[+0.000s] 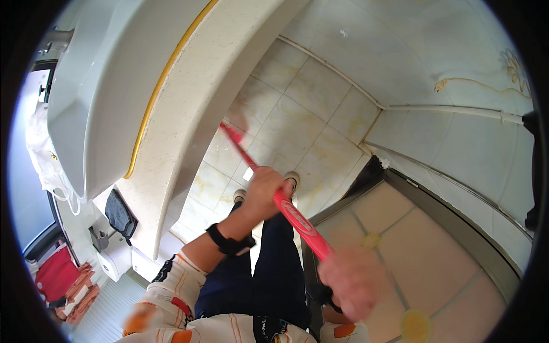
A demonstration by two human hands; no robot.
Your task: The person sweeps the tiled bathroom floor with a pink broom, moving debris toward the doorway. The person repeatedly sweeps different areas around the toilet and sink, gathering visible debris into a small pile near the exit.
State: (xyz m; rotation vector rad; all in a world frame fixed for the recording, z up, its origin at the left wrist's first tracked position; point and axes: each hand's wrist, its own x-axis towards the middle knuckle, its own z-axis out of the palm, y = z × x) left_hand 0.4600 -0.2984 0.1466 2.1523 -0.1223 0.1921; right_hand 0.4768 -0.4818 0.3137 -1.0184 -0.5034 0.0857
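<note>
My left hand (266, 191) is closed round the middle of the shaft of a red long-handled broom (300, 223). Further back, my right hand (354, 280) wraps the thick end of the same handle and is smeared by motion. From my right side the shaft slants away to the far left and down toward the tiled floor (297, 126). The broom's red lower end lies by the counter's edge; it is blurred and its bristles do not show clearly. Black bands circle both wrists.
A pale stone counter (177, 97) with a white basin (108, 86) juts out at left. Light tiled walls (434, 51) stand ahead and right, a cord (474, 83) hanging there. A dark-framed raised area of beige tiles (423, 251) lies right. My shoes (291, 182) stand below my left hand.
</note>
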